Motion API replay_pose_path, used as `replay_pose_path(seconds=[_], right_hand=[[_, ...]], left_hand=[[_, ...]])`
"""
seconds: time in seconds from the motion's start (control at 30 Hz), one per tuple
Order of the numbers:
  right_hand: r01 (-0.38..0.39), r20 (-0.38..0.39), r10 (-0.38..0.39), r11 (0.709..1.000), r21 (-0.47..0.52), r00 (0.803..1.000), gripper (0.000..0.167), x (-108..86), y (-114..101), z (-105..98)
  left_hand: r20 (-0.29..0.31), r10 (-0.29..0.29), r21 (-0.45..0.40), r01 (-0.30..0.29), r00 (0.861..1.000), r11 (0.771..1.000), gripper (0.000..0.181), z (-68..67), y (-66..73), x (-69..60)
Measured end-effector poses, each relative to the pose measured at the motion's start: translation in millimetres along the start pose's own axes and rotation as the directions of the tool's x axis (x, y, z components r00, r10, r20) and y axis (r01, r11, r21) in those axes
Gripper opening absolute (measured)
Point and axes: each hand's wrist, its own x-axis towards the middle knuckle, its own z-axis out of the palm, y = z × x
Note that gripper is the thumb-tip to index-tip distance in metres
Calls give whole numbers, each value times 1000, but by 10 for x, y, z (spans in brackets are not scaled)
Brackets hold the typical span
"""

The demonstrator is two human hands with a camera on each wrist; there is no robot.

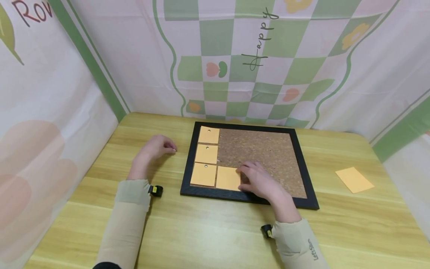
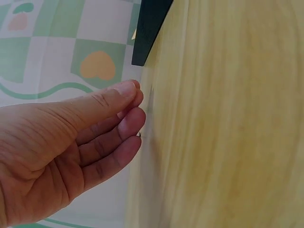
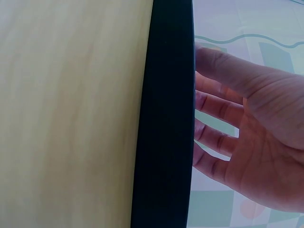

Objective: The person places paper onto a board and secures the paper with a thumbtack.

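A cork board [image 1: 265,149] in a black frame lies on the table. Three orange sticky notes, the top one [image 1: 209,135], middle one [image 1: 206,154] and bottom one [image 1: 203,175], form its left column, each with a silver pin near its top edge. Beside the bottom note lies a fourth note [image 1: 227,178], no pin visible on it. My right hand [image 1: 260,181] touches this note's right edge with thumb and index finger, the other fingers spread over the cork. Left of the board, my left hand [image 1: 154,149] hovers low, thumb and index fingertips together; anything between them is hidden.
Another orange note [image 1: 354,180] lies on the table right of the board. Behind the wooden table [image 1: 201,231] hangs a patterned cloth [image 1: 245,67], and more cloth hangs at both sides.
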Motion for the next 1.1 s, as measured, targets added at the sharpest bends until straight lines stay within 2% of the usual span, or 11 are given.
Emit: replay_pose_path(seconds=[0.4,0.57,0.87,1.1], right_hand=[[23,-25,-24,1000,-9,999,45,5,8,24],[41,-47,-41,999,-9,998,45,5,7,29],[26,-23,-27,1000,-6,999,44,7,21,27],[23,-19,-23,1000,0,1000,45,7,43,43]], left_hand=[[-21,10,56,-8,1000,998,20,41,24,38],[-2,13,70,-13,1000,997,21,43,39,20],[32,58,54,-60,998,997,21,46,68,34],[20,76,-26,-76,997,997,12,59,109,33]])
